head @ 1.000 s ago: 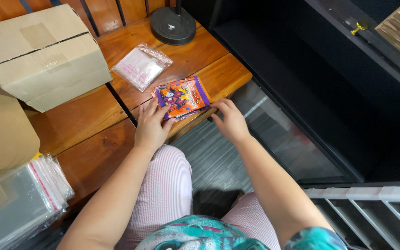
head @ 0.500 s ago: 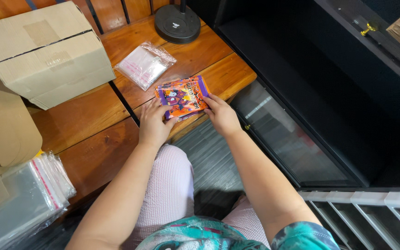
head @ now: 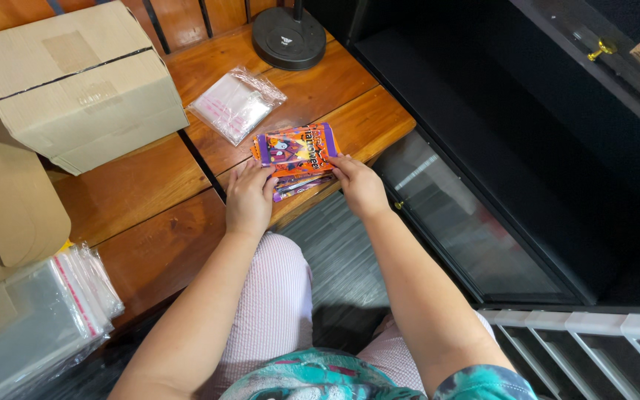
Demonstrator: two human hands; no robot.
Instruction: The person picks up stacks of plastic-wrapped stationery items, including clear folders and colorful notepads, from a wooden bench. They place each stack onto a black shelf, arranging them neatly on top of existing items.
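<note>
A small stack of orange and purple printed cards point(head: 296, 151) lies near the front right corner of a wooden table point(head: 142, 192). My left hand point(head: 249, 198) rests at the stack's left edge, fingertips touching it. My right hand point(head: 359, 185) touches the stack's right lower edge. Both hands squeeze the stack between them from the sides. A few cards stick out unevenly below the top one.
A clear plastic bag of small sleeves point(head: 235, 102) lies just behind the cards. A taped cardboard box point(head: 75, 81) stands at the back left, a black round stand base point(head: 290, 37) at the back. Clear sleeves point(head: 35, 318) pile at the front left. A black cabinet point(head: 498, 148) stands right.
The view has shifted slightly; both hands stay at the card stack's sides, the right hand drawn closer against its edge.
</note>
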